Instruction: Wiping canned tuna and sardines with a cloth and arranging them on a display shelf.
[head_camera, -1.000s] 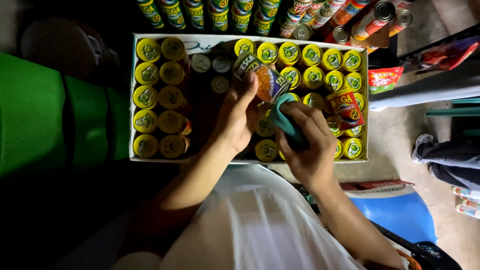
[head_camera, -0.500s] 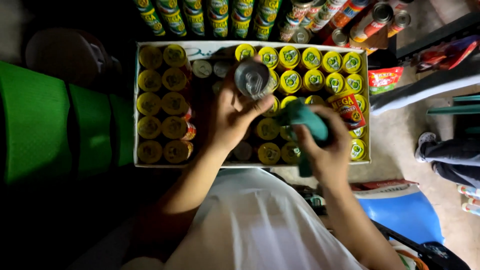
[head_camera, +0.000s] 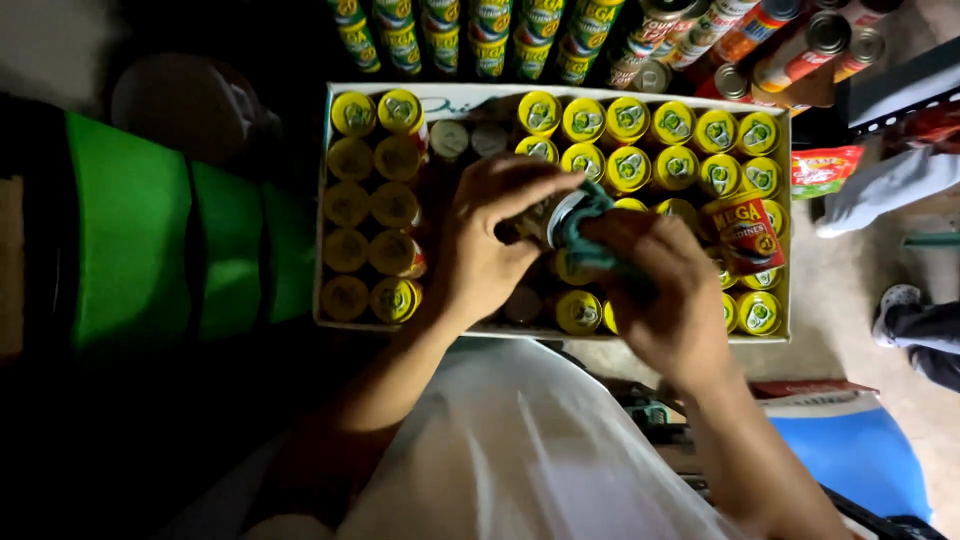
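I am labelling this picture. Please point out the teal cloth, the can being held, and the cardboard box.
teal cloth (head_camera: 590, 235), head view, bunched middle.
held can (head_camera: 553, 215), head view, silver end.
cardboard box (head_camera: 480, 100), head view, far wall.

Left hand (head_camera: 480, 250): bare, no glove, no ring or watch in view.
Right hand (head_camera: 670, 300): bare, no glove, nothing worn at the wrist.
Forearms: uncovered from wrist to elbow; no sleeve reaching that far.
Upper arms: mostly in shadow or cut off by the frame; sleeve ends hard to tell.
Garment (head_camera: 520, 450): pale, whitish cloth over the torso, plain, with soft folds, no print or buttons showing.
Fingernails: short, no polish to be made out.
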